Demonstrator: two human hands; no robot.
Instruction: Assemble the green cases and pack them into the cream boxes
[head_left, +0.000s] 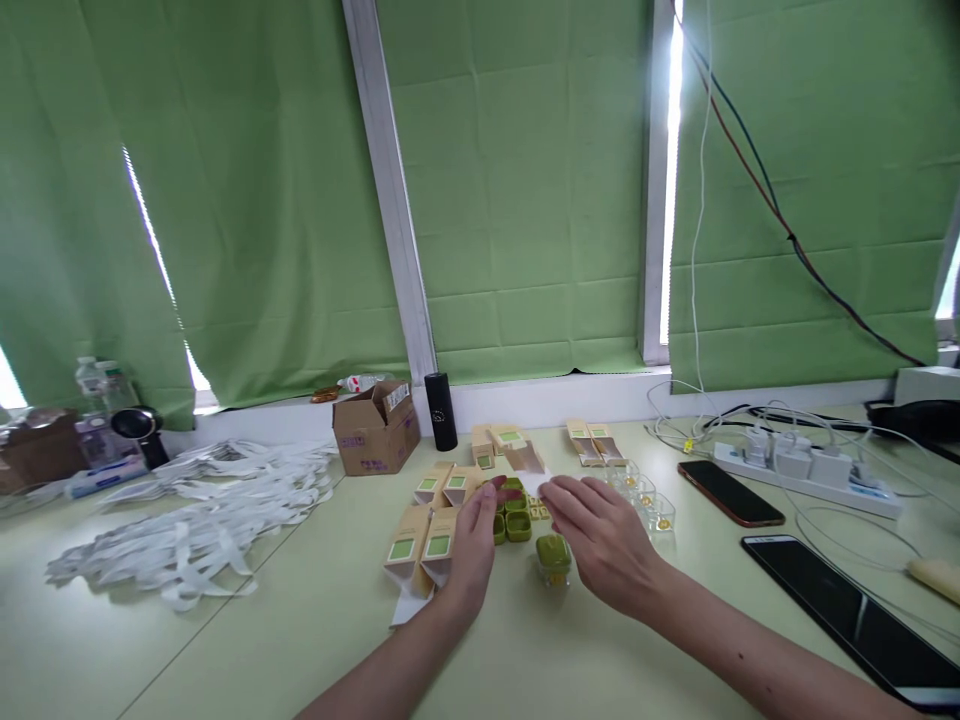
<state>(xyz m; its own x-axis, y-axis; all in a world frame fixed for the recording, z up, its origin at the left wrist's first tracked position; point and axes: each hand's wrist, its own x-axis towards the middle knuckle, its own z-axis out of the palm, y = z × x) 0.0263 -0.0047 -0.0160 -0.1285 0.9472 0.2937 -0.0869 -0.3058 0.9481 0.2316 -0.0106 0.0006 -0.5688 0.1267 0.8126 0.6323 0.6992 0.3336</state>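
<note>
My left hand (476, 545) is raised over the table beside the opened beige cartons (411, 545), its fingers apart and nothing seen in it. To the right, my right hand (600, 535) has its fingers stretched out, with nothing in it that I can see. Just left of its palm stands a small clear jar with a green lid (553, 556). Between and beyond the hands sit several small green square cups (517, 525), partly hidden by my left fingers. Small yellowish pieces (538, 508) lie beside them. Several clear square containers (658, 512) stand behind my right hand.
White straps (172, 530) are heaped at the left. An open cardboard box (375, 428) and a black cylinder (440, 411) stand at the back. More cartons (592, 442) lie far off. On the right are a phone (730, 492), a tablet (847, 610) and a power strip (810, 475) with cables.
</note>
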